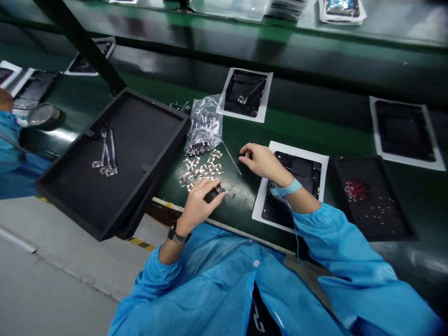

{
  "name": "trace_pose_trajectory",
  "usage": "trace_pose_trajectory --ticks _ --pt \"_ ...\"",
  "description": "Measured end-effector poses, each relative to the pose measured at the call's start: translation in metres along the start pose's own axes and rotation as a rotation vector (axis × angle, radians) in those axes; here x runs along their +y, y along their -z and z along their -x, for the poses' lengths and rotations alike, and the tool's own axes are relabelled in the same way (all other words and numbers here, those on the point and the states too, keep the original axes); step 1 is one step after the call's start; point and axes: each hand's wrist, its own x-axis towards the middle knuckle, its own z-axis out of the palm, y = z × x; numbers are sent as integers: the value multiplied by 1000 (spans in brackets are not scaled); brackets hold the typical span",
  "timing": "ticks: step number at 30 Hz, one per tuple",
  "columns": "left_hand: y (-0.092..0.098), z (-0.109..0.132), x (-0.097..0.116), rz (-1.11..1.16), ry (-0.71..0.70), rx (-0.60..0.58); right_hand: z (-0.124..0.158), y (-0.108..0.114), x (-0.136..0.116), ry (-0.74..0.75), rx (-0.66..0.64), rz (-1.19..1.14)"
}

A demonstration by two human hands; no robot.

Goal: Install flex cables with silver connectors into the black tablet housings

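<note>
Left hand (201, 203) down at near edge of small metal parts (205, 169), scattered on green desk (241, 130) — thumb and forefinger flank one piece (220, 188), whether pinching, can't tell. Right hand (259, 161) over desk, just right of thin tool (232, 158) — thumb parted from curled fingers.

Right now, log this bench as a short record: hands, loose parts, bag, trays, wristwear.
left_hand: left hand at the small metal parts; grip unclear
right_hand: right hand, thumb and fingers apart, near a thin rod-like tool
bag: clear plastic bag, strip-like parts inside, beyond the metal parts
left_tray: black tray with a few long strips
right_tray: dark tray with small red pieces
wristwear: dark watch left, blue band right
</note>
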Motion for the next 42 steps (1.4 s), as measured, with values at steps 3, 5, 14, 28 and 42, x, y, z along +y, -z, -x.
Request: trace_pose_trajectory --ticks 3,5,14,28,42 --pt "9 12 4 106 144 66 -28 -10 -7 -115 109 -86" --pt "12 16 6 113 189 107 -54 -19 -16 -160 84 -99" --pt "22 26 5 172 299 169 -85 -43 -25 -106 27 -10" --pt "13 11 -3 764 568 271 -70 -70 -38 -217 191 12" --pt "14 1 -5 1093 734 247 -10 -25 -39 24 83 -322"
